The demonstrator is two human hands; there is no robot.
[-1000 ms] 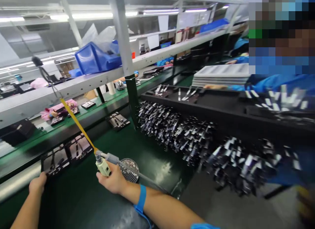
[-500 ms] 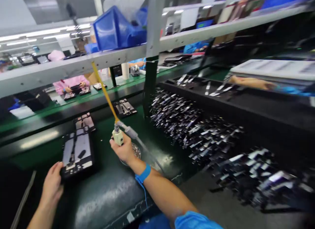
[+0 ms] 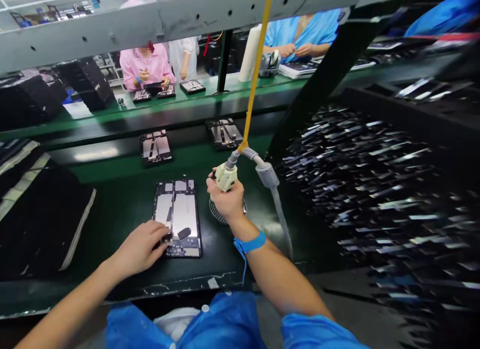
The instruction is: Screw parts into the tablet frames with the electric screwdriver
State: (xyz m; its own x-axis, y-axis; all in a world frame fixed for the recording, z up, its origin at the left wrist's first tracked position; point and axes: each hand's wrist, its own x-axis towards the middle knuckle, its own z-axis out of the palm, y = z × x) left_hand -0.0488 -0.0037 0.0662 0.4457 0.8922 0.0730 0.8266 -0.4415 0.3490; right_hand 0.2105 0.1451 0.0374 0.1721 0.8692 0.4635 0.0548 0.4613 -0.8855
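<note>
My right hand point(image 3: 228, 201) is wrapped round a cream electric screwdriver point(image 3: 226, 177), which hangs from a yellow strap and has a thick grey cable. Its tip is hidden behind the hand, above a round mesh-like dish point(image 3: 219, 216). To the left, an opened tablet point(image 3: 186, 209) lies flat on the green bench, its inner parts facing up. A small loose-looking black piece point(image 3: 184, 233) rests on it. My left hand point(image 3: 144, 244) grips the tablet's lower left edge, thumb and fingers curled at the side; whether a small part is between them is hidden.
Two more opened tablets point(image 3: 156, 147) point(image 3: 225, 133) lie farther back. A black stack point(image 3: 45, 214) stands at left. Dense rows of dark, shiny strips point(image 3: 356, 169) fill the right. A metal beam point(image 3: 180, 19) crosses above. Co-workers' hands point(image 3: 300, 50) are busy across the bench.
The view has swung right and down. The tablet now lies flat, nearer the bench's front edge, and my left hand has come over its lower left. My right hand still holds the screwdriver.
</note>
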